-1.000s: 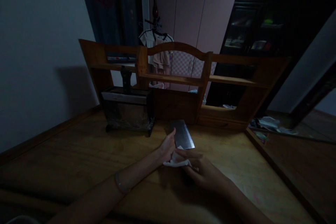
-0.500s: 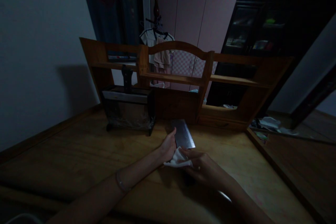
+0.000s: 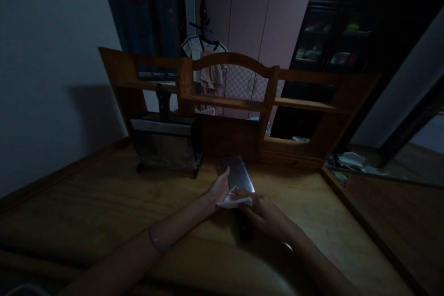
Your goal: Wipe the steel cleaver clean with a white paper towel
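Observation:
A cleaver [image 3: 240, 173] with a broad shiny blade points away from me over the wooden desk; its dark handle shows below my hands. My left hand [image 3: 219, 191] supports the blade from its left side, thumb up along the edge, the other fingers hidden beneath. A white cloth [image 3: 235, 200] lies over the lower blade near the handle. My right hand [image 3: 261, 210] grips this cloth and presses it on the blade. Dim light blurs the fingertips.
A knife block [image 3: 164, 143] with a black-handled knife in it stands at the back left of the desk [image 3: 138, 208]. Behind rises a wooden shelf frame [image 3: 229, 101]. Papers [image 3: 352, 159] lie beyond the right edge. A bright curved object [image 3: 287, 246] shows beside my right wrist.
My right hand and the cloth have moved up the blade, away from me. More of the dark handle now shows. My left hand keeps its hold.

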`<state>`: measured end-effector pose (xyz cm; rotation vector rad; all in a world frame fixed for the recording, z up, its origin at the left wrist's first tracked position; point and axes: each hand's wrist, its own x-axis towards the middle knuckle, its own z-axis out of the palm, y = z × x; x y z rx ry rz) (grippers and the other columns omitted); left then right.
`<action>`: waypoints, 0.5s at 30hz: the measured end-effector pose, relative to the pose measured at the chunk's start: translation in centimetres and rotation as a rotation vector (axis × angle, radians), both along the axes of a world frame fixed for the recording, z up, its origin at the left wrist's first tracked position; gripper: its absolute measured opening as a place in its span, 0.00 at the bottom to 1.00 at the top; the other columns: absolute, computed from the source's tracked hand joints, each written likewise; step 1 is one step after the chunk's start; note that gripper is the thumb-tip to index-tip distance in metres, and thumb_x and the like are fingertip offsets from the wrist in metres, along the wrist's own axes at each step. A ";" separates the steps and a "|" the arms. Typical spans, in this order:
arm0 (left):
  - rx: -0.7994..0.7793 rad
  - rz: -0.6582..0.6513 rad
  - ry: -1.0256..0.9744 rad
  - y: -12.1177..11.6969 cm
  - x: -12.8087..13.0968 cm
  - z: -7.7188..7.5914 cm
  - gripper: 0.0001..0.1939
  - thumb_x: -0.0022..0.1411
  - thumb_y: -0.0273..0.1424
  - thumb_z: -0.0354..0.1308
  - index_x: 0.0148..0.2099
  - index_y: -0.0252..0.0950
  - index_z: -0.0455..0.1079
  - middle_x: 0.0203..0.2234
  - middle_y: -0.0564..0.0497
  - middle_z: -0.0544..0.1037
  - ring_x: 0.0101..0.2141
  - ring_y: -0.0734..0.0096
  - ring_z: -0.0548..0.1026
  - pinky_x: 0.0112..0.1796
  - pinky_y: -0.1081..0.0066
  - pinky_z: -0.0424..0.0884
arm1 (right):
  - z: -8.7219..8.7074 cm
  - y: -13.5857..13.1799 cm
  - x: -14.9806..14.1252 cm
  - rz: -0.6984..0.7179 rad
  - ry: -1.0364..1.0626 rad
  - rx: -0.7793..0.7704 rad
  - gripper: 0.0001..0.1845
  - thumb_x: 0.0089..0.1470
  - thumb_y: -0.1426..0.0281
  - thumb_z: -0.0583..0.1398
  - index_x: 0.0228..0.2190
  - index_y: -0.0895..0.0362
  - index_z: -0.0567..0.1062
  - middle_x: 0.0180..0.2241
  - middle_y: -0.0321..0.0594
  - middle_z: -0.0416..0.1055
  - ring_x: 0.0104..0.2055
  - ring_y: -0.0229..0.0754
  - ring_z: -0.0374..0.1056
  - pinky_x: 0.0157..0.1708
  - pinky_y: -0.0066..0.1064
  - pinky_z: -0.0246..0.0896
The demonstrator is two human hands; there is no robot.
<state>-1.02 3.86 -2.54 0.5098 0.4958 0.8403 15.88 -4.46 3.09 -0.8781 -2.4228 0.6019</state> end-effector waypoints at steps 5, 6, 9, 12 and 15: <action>0.021 0.010 -0.034 -0.4 0.2 0.1 0.30 0.63 0.54 0.44 0.51 0.33 0.64 0.35 0.43 0.77 0.35 0.58 0.78 0.41 0.61 0.69 | 0.9 -0.4 0.2 -0.048 0.024 -0.113 0.16 0.62 0.68 0.51 0.44 0.54 0.76 0.40 0.40 0.78 0.42 0.45 0.73 0.46 0.34 0.65; 0.025 0.028 -0.026 -0.4 0.2 0.1 0.29 0.64 0.53 0.44 0.51 0.34 0.65 0.35 0.43 0.78 0.34 0.58 0.78 0.41 0.61 0.69 | 1.0 -0.4 0.3 -0.056 0.016 -0.129 0.16 0.62 0.67 0.51 0.43 0.55 0.77 0.37 0.39 0.78 0.40 0.45 0.74 0.44 0.33 0.66; 0.018 0.046 -0.013 -0.3 0.2 -0.1 0.25 0.64 0.50 0.46 0.49 0.34 0.65 0.31 0.45 0.78 0.31 0.60 0.78 0.41 0.62 0.68 | 0.9 -0.2 0.3 -0.062 0.016 -0.142 0.17 0.61 0.67 0.51 0.43 0.57 0.77 0.36 0.39 0.78 0.37 0.44 0.73 0.40 0.31 0.66; -0.016 0.042 -0.007 -0.1 0.1 -0.4 0.23 0.65 0.47 0.47 0.50 0.33 0.66 0.30 0.46 0.78 0.29 0.61 0.78 0.41 0.63 0.69 | 0.9 -0.3 0.2 -0.048 0.046 -0.114 0.16 0.59 0.67 0.52 0.43 0.57 0.76 0.36 0.39 0.78 0.37 0.43 0.73 0.41 0.31 0.65; -0.036 0.029 0.018 -0.1 0.1 -0.4 0.25 0.65 0.47 0.46 0.52 0.33 0.66 0.32 0.44 0.79 0.29 0.59 0.78 0.39 0.62 0.69 | 0.8 -0.5 0.3 -0.048 0.061 -0.133 0.14 0.57 0.66 0.55 0.39 0.57 0.78 0.30 0.36 0.77 0.31 0.41 0.71 0.37 0.29 0.65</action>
